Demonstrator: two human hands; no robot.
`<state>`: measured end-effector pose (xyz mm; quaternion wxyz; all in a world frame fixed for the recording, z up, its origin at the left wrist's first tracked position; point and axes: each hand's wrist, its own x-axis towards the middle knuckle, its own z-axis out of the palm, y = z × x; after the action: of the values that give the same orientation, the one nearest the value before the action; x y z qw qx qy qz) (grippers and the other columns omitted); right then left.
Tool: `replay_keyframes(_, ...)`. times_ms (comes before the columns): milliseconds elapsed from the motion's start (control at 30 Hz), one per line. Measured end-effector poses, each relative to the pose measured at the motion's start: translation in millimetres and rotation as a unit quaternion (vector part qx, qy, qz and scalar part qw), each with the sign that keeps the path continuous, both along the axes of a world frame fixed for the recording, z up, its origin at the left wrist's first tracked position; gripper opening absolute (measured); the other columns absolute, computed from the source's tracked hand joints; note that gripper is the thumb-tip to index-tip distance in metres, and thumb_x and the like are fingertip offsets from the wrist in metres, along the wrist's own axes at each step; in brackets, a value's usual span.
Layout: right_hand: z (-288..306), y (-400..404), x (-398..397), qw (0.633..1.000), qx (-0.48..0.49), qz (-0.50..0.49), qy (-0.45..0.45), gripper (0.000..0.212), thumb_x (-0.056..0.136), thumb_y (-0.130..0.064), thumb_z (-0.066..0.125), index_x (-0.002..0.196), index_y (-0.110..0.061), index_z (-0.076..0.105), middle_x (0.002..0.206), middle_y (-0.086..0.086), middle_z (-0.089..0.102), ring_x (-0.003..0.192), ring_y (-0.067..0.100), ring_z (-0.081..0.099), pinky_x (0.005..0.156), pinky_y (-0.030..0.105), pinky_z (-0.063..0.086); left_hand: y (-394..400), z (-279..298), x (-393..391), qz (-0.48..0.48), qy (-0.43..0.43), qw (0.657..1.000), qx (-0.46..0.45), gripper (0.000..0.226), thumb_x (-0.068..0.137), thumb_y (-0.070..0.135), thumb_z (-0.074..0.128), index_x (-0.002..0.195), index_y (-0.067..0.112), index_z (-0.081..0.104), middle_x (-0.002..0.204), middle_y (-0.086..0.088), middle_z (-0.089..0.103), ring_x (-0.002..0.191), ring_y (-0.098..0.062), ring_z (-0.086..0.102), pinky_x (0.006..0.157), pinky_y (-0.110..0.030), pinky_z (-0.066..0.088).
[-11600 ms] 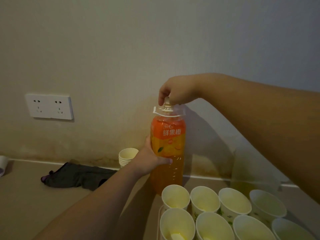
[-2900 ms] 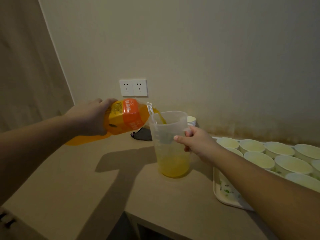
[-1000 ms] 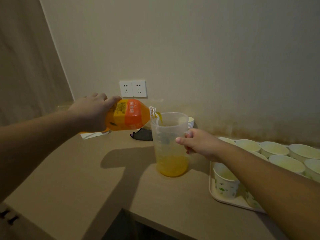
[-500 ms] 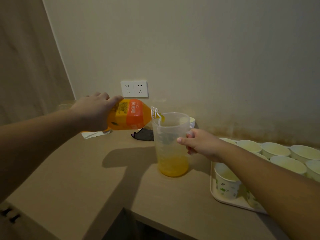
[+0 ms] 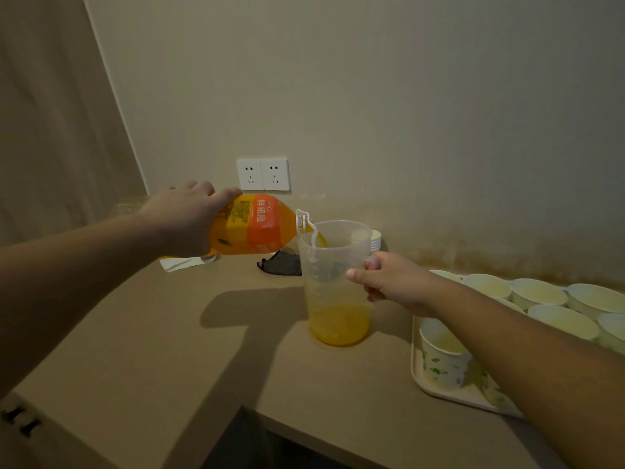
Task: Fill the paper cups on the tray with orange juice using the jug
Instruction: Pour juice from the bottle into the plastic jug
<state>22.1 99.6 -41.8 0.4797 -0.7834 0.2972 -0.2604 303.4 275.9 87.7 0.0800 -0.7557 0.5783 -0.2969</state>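
Observation:
My left hand grips an orange juice bottle tipped on its side, its neck over the rim of a clear plastic jug. Juice runs into the jug, which stands on the table with orange juice filling its bottom part. My right hand holds the jug's handle on its right side. Several white paper cups with a green leaf print stand on a cream tray at the right, partly hidden by my right forearm.
A stack of spare paper cups stands behind the jug by the wall. A dark cloth and a white paper scrap lie at the back of the beige table. A double wall socket sits above. The table's front edge has a cut-out below the jug.
The bottle stays tipped over the jug and juice keeps flowing. Both hands hold their places; the view has shifted only slightly.

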Motion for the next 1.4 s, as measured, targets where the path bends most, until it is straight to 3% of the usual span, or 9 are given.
replay_keyframes(667,1.9,1.5,0.4,1.0,-0.006,0.006,0.007,0.043,0.091,-0.034,0.07,0.061,-0.021,0.043,0.061,0.0,0.048,0.062,0.017,0.05,0.071,0.038,0.051,0.5,0.9,-0.1,-0.002,-0.009,1.0,-0.003,0.122,0.066,0.065,0.084,0.153,0.04,0.003,0.131,-0.004,0.052,0.117,-0.026,0.054,0.089,-0.044,0.056)
replay_keyframes(1400,-2.2,-4.8,1.5,1.0,0.007,0.012,0.003,0.049,0.089,-0.036,0.072,0.051,-0.025,0.044,0.056,-0.005,0.048,0.058,0.015,0.049,0.071,0.041,0.05,0.1,1.6,-2.5,0.004,-0.018,1.0,0.002,0.125,0.064,0.067,0.086,0.154,0.038,0.004,0.135,-0.005,0.051,0.121,-0.027,0.053,0.093,-0.046,0.054)
